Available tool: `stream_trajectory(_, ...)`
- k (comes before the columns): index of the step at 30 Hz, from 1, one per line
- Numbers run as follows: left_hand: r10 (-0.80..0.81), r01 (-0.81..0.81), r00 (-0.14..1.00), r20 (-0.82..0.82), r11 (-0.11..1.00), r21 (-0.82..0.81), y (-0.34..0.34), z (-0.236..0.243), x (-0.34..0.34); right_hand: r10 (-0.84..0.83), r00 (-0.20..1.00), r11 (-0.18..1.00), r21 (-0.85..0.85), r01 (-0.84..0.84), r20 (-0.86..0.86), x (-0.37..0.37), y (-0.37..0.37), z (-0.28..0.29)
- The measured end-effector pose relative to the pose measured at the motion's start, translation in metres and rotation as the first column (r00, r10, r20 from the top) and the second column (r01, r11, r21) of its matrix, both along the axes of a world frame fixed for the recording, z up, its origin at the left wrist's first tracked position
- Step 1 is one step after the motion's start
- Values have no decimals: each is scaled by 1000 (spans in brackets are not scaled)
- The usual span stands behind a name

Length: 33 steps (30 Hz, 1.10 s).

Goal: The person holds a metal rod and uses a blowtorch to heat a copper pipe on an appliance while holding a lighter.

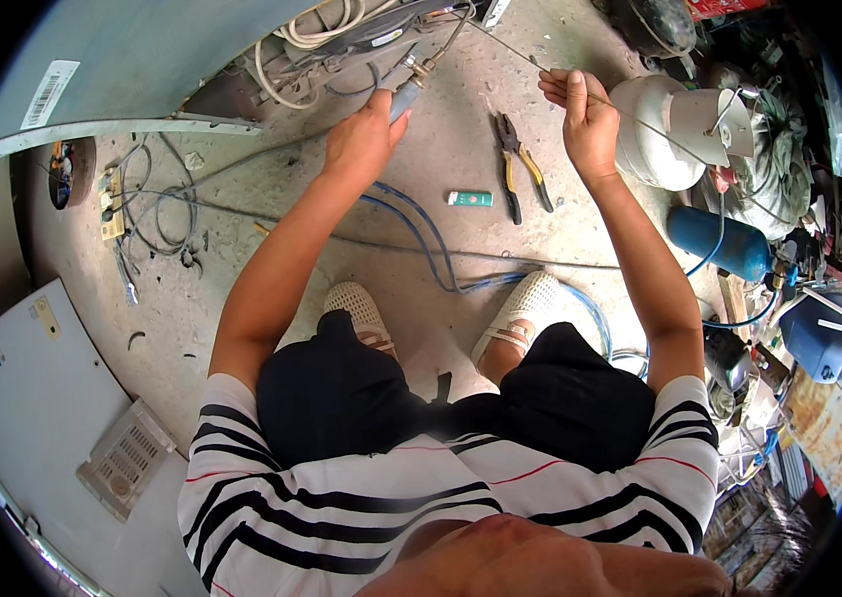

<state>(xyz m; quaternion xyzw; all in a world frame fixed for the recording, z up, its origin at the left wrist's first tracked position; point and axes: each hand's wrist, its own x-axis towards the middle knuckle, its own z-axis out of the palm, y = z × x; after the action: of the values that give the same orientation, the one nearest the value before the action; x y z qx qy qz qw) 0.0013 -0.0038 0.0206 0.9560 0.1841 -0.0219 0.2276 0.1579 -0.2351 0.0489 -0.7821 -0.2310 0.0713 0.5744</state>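
Observation:
My left hand (361, 139) is wrapped around the grey handle of a gas torch (406, 98). Brass fittings sit ahead of the grip, and the torch's thin bent tube reaches up to the base of a large grey metal cabinet (132, 60). Between the fingers of my right hand (585, 119) is a long thin metal rod (655, 131). It slants from the upper middle, near the torch's end, down past my wrist. Yellow-and-black pliers (510, 149) lie on the floor between my hands. Beside them lies a small green-and-white item (471, 199).
Coiled cables (326, 35) and a black part fill the cabinet's bottom opening. A pale gas cylinder (640, 149) and a blue cylinder (720, 244) stand or lie at right, among clutter. Blue hoses (431, 234) cross before my feet. A white panel (53, 398) lies at left.

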Motion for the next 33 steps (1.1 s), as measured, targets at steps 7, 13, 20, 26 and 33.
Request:
stream_trajectory(7,3,-3,1000,-15,1000,0,-1,3,0,-1,1000,1000,8,1,18,-1,1,4)
stream_trajectory(13,3,-3,1000,-10,1000,-2,-1,3,-1,33,982,990,-144,-6,184,-5,-5,9)
stream_trajectory(20,-9,9,1000,-5,1000,6,-1,4,0,29,965,992,-125,3,259,-4,-8,9)
stream_trajectory(26,-31,27,998,48,996,91,-1,1,-1,40,971,994,-104,-16,235,3,-13,12)
stream_trajectory(33,-11,10,999,43,999,34,-1,0,-1,265,942,964,26,-266,-206,9,-38,27)
